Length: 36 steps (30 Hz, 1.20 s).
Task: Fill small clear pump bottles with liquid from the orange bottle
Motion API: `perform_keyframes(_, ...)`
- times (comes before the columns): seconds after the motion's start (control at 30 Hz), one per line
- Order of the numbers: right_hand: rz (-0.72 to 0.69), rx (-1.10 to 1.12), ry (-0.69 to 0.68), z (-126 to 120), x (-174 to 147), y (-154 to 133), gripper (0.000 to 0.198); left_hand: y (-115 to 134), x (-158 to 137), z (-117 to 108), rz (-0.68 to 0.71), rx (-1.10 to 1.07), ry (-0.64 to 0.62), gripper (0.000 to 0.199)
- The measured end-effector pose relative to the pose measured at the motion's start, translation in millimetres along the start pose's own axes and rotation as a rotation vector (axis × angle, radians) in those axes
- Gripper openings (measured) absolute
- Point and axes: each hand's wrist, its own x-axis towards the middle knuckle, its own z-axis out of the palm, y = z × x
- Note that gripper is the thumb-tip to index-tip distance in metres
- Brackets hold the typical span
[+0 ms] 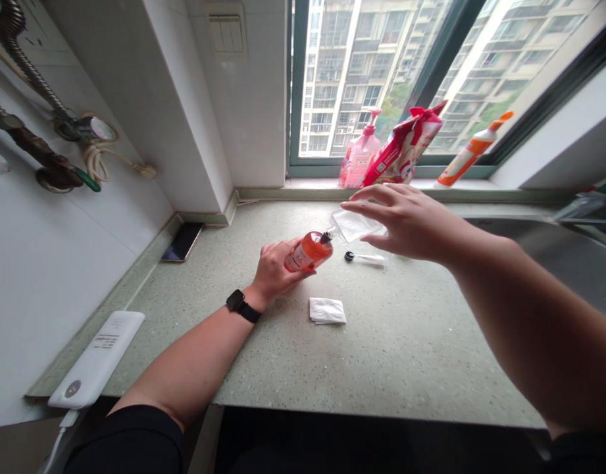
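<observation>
My left hand (277, 266) is closed round a bottle of orange-red liquid (310, 251) with a pale label, tilted to the right. Its dark neck almost meets the neck of a clear, flat-sided bottle (354, 225); whether they touch I cannot tell. My right hand (406, 214) grips the clear bottle, fingers along its far edge and thumb along the near one. Just below lies a pump dropper or cap with a black top and clear stem (364, 259). A folded white tissue (328, 311) rests on the counter nearer me.
A phone (183, 241) and a white power bank (98, 359) with a cable lie on the speckled counter (396, 355) at left. On the windowsill stand a pink pump bottle (360, 155), a red packet (406, 148) and an orange-white bottle (470, 155). A metal sink (539, 257) is at right.
</observation>
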Motion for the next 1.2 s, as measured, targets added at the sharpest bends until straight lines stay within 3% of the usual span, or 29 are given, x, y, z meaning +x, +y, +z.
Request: perform_keyframes(1.2,-0.034,-0.038,-0.006,-5.6,7.9,-1.5,0.063,-0.3,-1.8,1.8,-0.001,-0.01,-0.01,0.077)
